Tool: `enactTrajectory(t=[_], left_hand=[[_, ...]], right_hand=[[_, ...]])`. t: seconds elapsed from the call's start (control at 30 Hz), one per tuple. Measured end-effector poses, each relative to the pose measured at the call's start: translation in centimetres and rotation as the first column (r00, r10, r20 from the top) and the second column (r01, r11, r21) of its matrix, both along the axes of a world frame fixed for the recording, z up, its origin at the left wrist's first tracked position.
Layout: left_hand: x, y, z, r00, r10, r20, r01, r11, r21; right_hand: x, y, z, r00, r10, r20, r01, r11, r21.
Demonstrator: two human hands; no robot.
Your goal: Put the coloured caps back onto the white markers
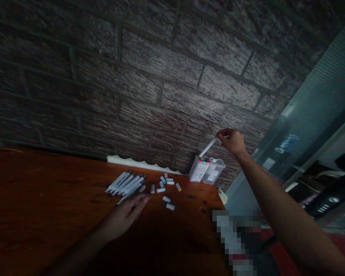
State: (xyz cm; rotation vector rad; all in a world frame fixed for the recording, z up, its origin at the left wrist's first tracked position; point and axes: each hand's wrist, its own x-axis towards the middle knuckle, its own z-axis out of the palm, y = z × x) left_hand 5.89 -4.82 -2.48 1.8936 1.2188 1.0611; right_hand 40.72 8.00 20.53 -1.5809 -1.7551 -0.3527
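And there the right hand [231, 141] pinched a marker [208, 147] by its upper end! It slanted towards 8 o'clock, its lower end at the top of the full box [199, 170]; box 2 [214, 171] stood just beside, at 3 o'clock. The left hand [129, 212] lay open, fingers extended, grasping nothing, row of pens [126, 184] at 12, loose caps [161, 189] towards 2!
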Motion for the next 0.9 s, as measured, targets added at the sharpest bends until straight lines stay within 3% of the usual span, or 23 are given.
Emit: enactTrajectory(t=[0.33,0.5,0.7,0.9], left_hand=[[0.1,-0.1,0.1,1.000,-0.007,0.028,0.007,1.000,-0.012],[0.0,0.1,-0.4,0.999,-0.034,0.008,0.035,0.998,-0.045],[0.0,0.1,-0.2,1.000,0.003,0.012,-0.003,1.000,-0.009],[0.0,-0.1,0.1,0.999,-0.008,0.036,0.008,1.000,-0.007]], right_hand=[[1.8,0.0,-0.3,0.992,-0.117,0.049,0.121,0.989,-0.090],[1.7,0.2,-0.8,0.995,-0.041,0.094,0.058,0.981,-0.185],[-0.4,1.6,-2.8,0.985,0.083,0.153,-0.005,0.892,-0.451],[-0.9,3.0,-5.8,0.948,0.139,0.287,0.026,0.864,-0.503]])
